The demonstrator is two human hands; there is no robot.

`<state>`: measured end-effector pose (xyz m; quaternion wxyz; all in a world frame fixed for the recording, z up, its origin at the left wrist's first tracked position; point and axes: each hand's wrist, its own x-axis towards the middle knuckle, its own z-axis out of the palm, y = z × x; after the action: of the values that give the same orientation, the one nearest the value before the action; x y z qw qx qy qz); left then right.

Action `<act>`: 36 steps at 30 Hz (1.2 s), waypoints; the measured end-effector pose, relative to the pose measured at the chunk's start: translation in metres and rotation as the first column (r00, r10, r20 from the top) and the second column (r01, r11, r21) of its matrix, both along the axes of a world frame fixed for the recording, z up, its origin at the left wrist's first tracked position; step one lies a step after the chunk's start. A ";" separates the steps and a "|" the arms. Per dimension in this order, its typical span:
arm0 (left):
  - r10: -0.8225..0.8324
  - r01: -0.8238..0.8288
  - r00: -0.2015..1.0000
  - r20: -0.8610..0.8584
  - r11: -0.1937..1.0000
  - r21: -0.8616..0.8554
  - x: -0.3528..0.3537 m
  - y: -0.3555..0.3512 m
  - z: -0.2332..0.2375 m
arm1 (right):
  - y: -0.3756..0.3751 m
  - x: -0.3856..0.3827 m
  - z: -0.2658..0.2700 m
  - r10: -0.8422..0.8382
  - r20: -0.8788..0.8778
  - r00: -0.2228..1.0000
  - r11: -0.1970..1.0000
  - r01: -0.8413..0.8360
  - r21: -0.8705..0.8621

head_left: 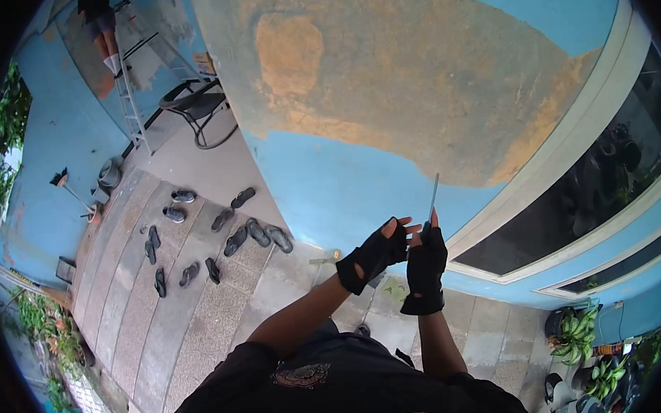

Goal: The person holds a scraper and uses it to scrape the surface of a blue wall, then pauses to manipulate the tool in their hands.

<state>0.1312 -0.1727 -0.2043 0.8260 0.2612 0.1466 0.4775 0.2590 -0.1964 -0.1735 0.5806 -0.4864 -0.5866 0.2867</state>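
Observation:
My right hand [426,265], in a black fingerless glove, is closed around a thin, flat-bladed tool [435,190] seen nearly edge-on. Its narrow grey blade points up toward the wall, and the handle is mostly hidden in the fist. Just left of it is my left hand [383,255], gloved the same way, with fingers stretched toward the right hand and overlapping its edge in this view. Beyond both hands stands a blue wall [343,171] with a large bare patch [414,88] of grey-brown plaster where the paint is gone.
A framed window [572,199] lies to the right, with potted plants [577,335] below. Several sandals and shoes [236,241] are scattered over the tiles on the left. Farther back, a person [100,27] stands on a ladder [129,105] near a black chair [196,105].

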 end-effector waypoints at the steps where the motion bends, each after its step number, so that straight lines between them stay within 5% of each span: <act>1: -0.079 0.082 0.993 0.091 0.996 -0.027 0.012 -0.003 -0.017 | -0.014 -0.007 0.023 -0.037 0.133 0.990 0.986 0.058 -0.156; 2: -0.093 0.173 0.889 0.448 0.975 -0.141 0.037 -0.008 -0.037 | -0.017 -0.012 0.022 -0.034 0.131 0.991 0.984 0.056 -0.168; 4: -0.144 0.132 0.897 0.418 0.990 0.057 0.057 -0.037 -0.004 | -0.017 -0.020 0.022 -0.204 0.349 0.915 0.978 0.207 0.028; 5: 0.060 0.140 0.695 0.717 0.966 -0.216 0.077 -0.055 0.024 | -0.015 -0.020 0.025 -0.303 0.440 0.845 0.953 0.266 0.145; 6: 0.327 0.242 0.410 0.851 0.861 -0.447 0.091 -0.065 0.044 | -0.008 -0.002 0.034 -0.258 0.281 0.924 0.965 0.236 0.111; 7: 0.311 0.253 0.407 0.859 0.865 -0.434 0.088 -0.063 0.046 | -0.010 0.006 0.049 -0.296 0.240 0.925 0.955 0.293 0.050; 8: 0.120 0.073 0.709 0.695 0.968 -0.241 0.078 -0.063 0.043 | -0.013 0.010 0.061 -0.334 0.200 0.921 0.939 0.344 -0.015; 9: 0.014 -0.025 0.921 0.389 0.999 0.025 0.067 -0.063 0.040 | -0.008 0.011 0.057 -0.354 0.077 0.932 0.927 0.339 0.159; 10: 0.016 -0.019 1.000 0.012 0.949 0.314 0.058 -0.060 0.037 | -0.009 0.008 0.061 -0.360 0.078 0.929 0.923 0.344 0.172; 13: -0.023 0.052 0.956 0.293 0.994 -0.093 0.039 -0.030 0.011 | -0.026 -0.026 0.060 -0.447 0.302 0.842 0.890 0.385 0.246; 16: -0.160 0.135 0.909 0.386 0.987 0.091 0.018 -0.031 0.043 | -0.004 -0.046 0.044 -0.495 0.336 0.801 0.826 0.313 0.469; 17: -0.109 0.097 0.990 0.088 0.988 0.124 0.009 -0.025 0.031 | 0.002 -0.047 0.051 -0.507 0.334 0.795 0.818 0.322 0.477; 19: -0.071 0.054 0.994 0.081 0.979 0.195 -0.007 -0.035 0.044 | 0.012 -0.048 0.066 -0.327 -0.103 0.939 0.944 0.330 0.010; 20: -0.023 0.003 0.997 0.076 0.967 0.256 -0.021 -0.042 0.055 | 0.017 -0.047 0.065 -0.337 -0.109 0.935 0.940 0.340 0.009; 22: -0.132 0.096 0.978 0.159 0.972 0.215 -0.057 -0.035 0.054 | 0.033 -0.048 0.054 -0.287 -0.073 0.955 0.954 0.292 0.063; 24: 0.008 -0.003 0.993 0.117 0.999 -0.038 -0.083 -0.012 0.014 | 0.019 -0.075 0.052 -0.253 -0.048 0.966 0.951 0.258 0.168; 26: 0.084 -0.077 0.994 0.077 0.993 -0.084 -0.103 0.012 -0.037 | -0.004 -0.114 0.054 -0.231 0.124 0.965 0.961 0.207 0.181; 28: -0.068 0.075 0.960 0.271 0.997 -0.014 -0.108 0.008 -0.027 | 0.000 -0.148 0.019 -0.412 0.370 0.833 0.885 0.268 0.381; 30: -0.061 0.102 0.945 0.322 0.988 -0.114 -0.107 -0.008 -0.009 | 0.005 -0.165 0.014 -0.444 0.429 0.787 0.882 0.300 0.363; 32: 0.089 -0.090 0.996 0.010 0.987 0.137 -0.114 -0.025 0.028 | 0.013 -0.167 0.027 -0.392 0.088 0.916 0.914 0.377 0.148; 33: 0.039 -0.038 0.999 0.001 0.987 0.158 -0.123 -0.028 0.026 | 0.019 -0.163 0.030 -0.231 -0.220 0.948 0.972 0.234 -0.010; 34: 0.024 -0.023 1.000 -0.004 0.987 0.158 -0.136 -0.024 0.023 | 0.038 -0.150 0.012 -0.209 -0.214 0.954 0.972 0.226 0.058; 36: -0.088 0.131 0.983 -0.158 0.950 0.284 -0.161 -0.013 0.018 | 0.029 -0.146 0.044 -0.207 -0.328 0.922 0.974 0.165 -0.153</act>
<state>-0.0295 -0.1855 -0.1861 0.7908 0.4220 0.1185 0.4272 0.1131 -0.1672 -0.1290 0.6672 -0.5174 -0.4095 0.3457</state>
